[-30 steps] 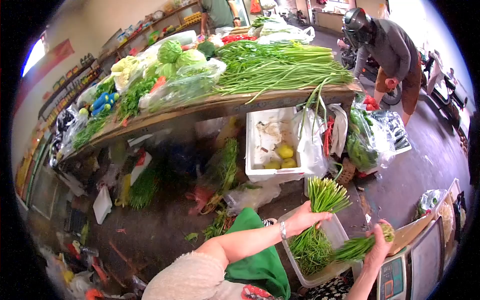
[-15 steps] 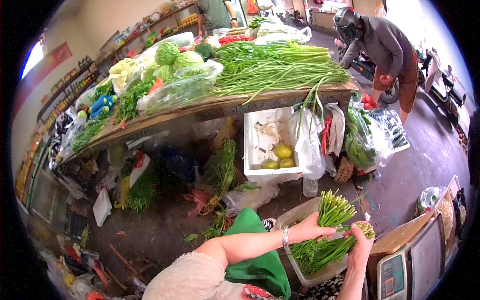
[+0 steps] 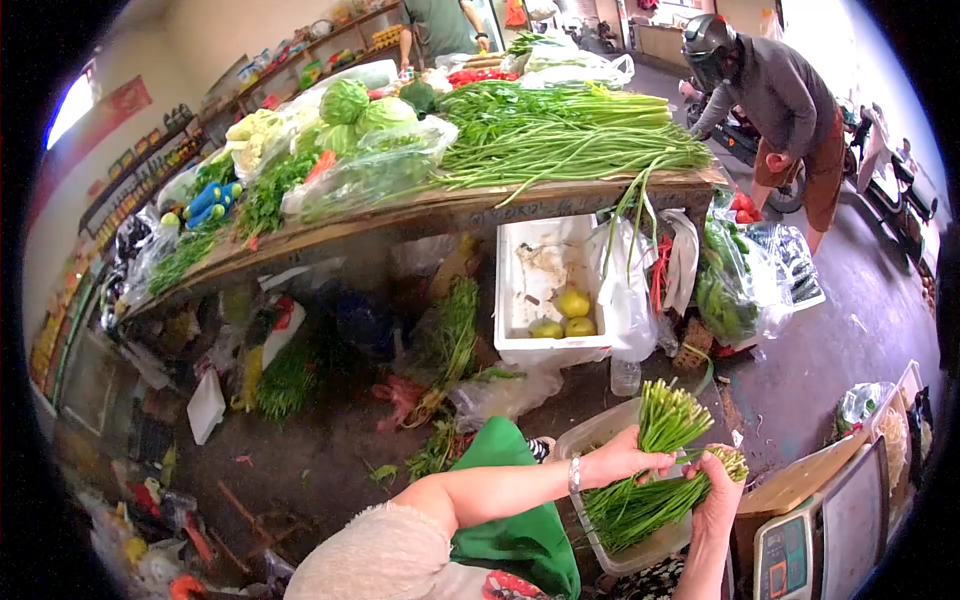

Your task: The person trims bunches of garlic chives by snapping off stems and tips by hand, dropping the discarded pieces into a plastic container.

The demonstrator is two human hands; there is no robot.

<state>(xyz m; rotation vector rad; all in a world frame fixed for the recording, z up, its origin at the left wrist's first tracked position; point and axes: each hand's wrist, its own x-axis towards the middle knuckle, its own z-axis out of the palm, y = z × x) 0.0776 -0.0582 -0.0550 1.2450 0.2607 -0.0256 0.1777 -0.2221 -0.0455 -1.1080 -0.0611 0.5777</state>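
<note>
My left hand [image 3: 628, 458] is wrapped round a bundle of green stalks [image 3: 672, 415], whose cut ends point up and away from me. My right hand [image 3: 720, 490] grips a second bundle of thin green stalks [image 3: 645, 508], its pale cut ends to the right and its leafy ends to the left. The fingertips of both hands are close together between the two bundles. Below them lies a translucent plastic tub [image 3: 592, 430], partly hidden by the greens and my hands.
A wooden table [image 3: 590, 190] piled with vegetables stands ahead, a white foam box [image 3: 552, 345] with yellow-green fruit beneath its edge. A scale [image 3: 785, 560] is at the lower right. A helmeted person [image 3: 785, 95] bends over beyond the table's right end; another person [image 3: 437, 28] stands behind it.
My right hand has moved left with its bundle, up to my left hand. The left bundle has come down slightly to the right. The helmeted person has shifted slightly.
</note>
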